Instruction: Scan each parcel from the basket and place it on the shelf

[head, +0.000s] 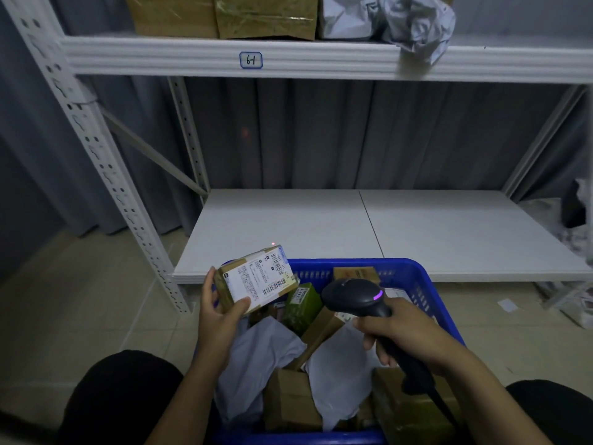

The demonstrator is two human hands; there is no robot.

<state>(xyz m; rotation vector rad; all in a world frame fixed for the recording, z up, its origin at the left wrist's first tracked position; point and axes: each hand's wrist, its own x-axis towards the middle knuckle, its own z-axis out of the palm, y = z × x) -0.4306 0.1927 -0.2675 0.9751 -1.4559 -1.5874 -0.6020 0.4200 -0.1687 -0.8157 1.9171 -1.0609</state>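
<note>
My left hand (218,311) grips a small cardboard parcel (256,279) with a white barcode label facing up, held above the left rim of the blue basket (414,277). My right hand (407,332) holds a black handheld scanner (354,295) with a purple light, its head pointing at the parcel from the right. A small red dot shows on the lower shelf board (369,229) just beyond the parcel. The basket holds several cardboard boxes and grey mailer bags (340,374).
The white metal rack has an upper shelf (321,59) labelled 6-1 carrying brown boxes (266,17) and crumpled grey bags (414,24). A perforated upright (96,155) stands at left. Loose packages lie on the floor at right (577,303). My knees flank the basket.
</note>
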